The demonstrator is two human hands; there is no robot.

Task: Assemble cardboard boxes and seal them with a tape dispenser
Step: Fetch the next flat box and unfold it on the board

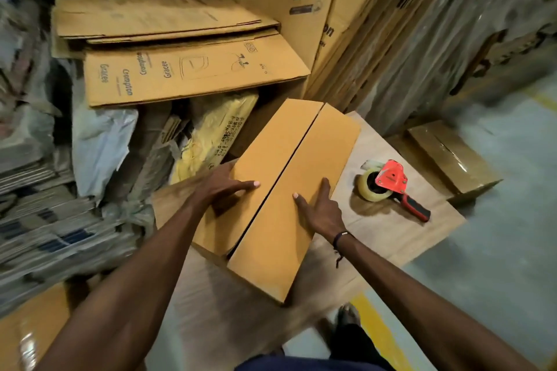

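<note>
A long brown cardboard box lies on a flat cardboard sheet, its two top flaps folded down and meeting along a middle seam. My left hand grips the left flap at its outer edge, thumb on top and the other fingers hidden over the edge. My right hand presses flat on the right flap, fingers straight. A red tape dispenser with a clear tape roll lies on the sheet to the right of the box, untouched.
Flattened printed cartons are stacked behind the box, with tall cartons leaning at the back. A small taped box sits at the right. Bundled stacks crowd the left. A yellow floor line and my foot are below.
</note>
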